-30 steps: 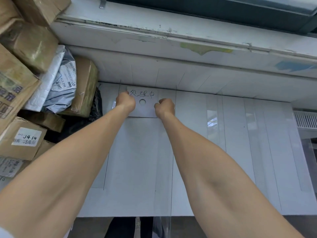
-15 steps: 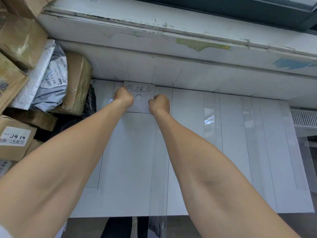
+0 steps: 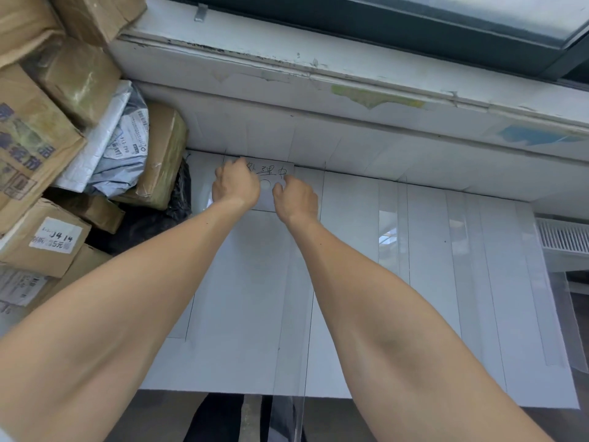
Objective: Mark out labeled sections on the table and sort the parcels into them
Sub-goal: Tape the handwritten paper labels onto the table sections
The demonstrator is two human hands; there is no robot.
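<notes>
A white label card point(image 3: 271, 173) with handwritten black characters and a drawn circle lies at the far edge of the white table point(image 3: 366, 282). My left hand point(image 3: 236, 183) rests on the card's left part, fingers curled down. My right hand point(image 3: 296, 199) presses its lower right part, thumb and fingers bent onto it. Thin pencil lines split the table into long strips. A pile of parcels point(image 3: 63, 154), brown boxes and grey mailer bags, is stacked at the left.
A worn white window sill point(image 3: 318, 81) and wall run along the back of the table. A radiator grille point(image 3: 564, 237) shows at the right. Strips of clear tape cross the table's right half. The table's near edge is at the bottom.
Both hands have stayed on the card and closed in a little toward each other over it. The view has shifted slightly; the card remains at the far edge.
</notes>
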